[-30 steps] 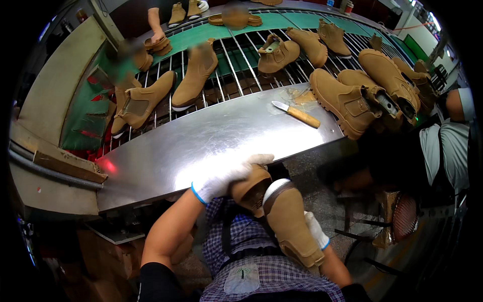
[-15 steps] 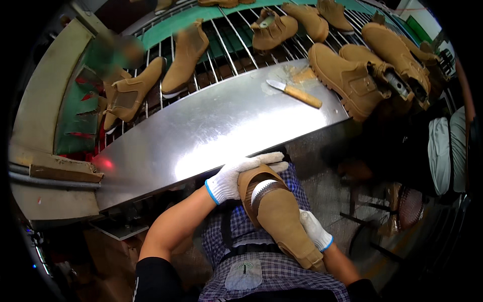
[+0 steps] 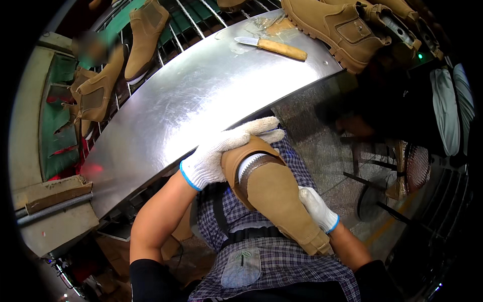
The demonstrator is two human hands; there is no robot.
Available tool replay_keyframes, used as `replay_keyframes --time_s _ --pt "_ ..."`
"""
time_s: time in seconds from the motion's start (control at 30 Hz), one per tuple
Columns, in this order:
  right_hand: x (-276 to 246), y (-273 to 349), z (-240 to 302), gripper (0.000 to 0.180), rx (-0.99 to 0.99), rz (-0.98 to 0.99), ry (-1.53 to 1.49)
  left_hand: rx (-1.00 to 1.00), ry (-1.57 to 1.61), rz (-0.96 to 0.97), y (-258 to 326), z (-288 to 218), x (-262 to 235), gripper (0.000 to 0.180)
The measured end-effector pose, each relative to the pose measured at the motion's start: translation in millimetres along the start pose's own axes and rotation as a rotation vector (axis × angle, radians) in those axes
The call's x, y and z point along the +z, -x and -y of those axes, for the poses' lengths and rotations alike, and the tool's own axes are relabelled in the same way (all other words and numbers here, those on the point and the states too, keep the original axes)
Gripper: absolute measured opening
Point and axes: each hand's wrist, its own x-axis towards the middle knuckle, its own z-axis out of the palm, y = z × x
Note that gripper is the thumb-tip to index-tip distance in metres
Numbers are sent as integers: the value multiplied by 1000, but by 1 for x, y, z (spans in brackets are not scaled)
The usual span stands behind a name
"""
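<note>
A tan suede boot [image 3: 276, 196] lies across my lap, its narrow shaft end toward my body. At its far end, a brown sole-like piece [image 3: 230, 168] wraps partly round it, and a white toothed edge shows in the gap between them. My left hand [image 3: 211, 153], in a white knit glove, clasps that piece from the left, with some fingers stretched over its far edge. On the boot's right side, my gloved right hand [image 3: 318, 210] is closed against it. The boot hides part of the right fingers.
Ahead is a shiny metal bench top [image 3: 176, 110] bearing a wooden-handled knife [image 3: 279, 49]. Tan boots [image 3: 146, 38] stand on the wire rack [image 3: 201, 17] behind. Chunky-soled boots [image 3: 337, 30] sit at the right corner. Another person's dark-clothed arm [image 3: 372, 113] is at right.
My view has shifted, so the bench, knife and rack boots appear higher in the picture. Both hands keep their hold on the boot and the brown piece.
</note>
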Motion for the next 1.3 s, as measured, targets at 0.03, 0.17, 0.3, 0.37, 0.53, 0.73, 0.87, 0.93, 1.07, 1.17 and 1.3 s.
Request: replay_keyframes --time_s 0.03,0.17,0.3,0.37,0.53,0.73,0.87,0.93,1.07,1.17,1.3 --pt "2 1 1 65 -4 -4 -1 -7 -1 7 0 -1 3 91" --pt "2 2 2 63 27 -30 16 8 -47 -9 0 4 10 89" --pt "3 1 -3 65 12 -40 -21 30 -79 -14 1 8 10 87" --pt "6 1 1 65 22 -54 -15 34 -86 -11 2 8 11 87" --pt "4 1 -2 67 15 -57 0 38 -109 -7 1 11 11 87" --pt "8 2 4 68 16 -66 10 7 -102 -13 -1 11 9 87" --pt "5 1 -2 67 16 -89 26 -9 -105 -17 -3 11 11 86" --pt "5 2 0 66 22 -104 48 -6 -109 -16 -4 11 10 86" --pt "7 2 3 68 36 -81 -22 -12 -103 -23 -6 11 11 84" --pt "8 1 3 71 44 -74 -54 -41 -42 -49 -10 13 11 81" --pt "13 3 -11 71 99 -155 -177 -87 30 -102 -13 24 10 78"
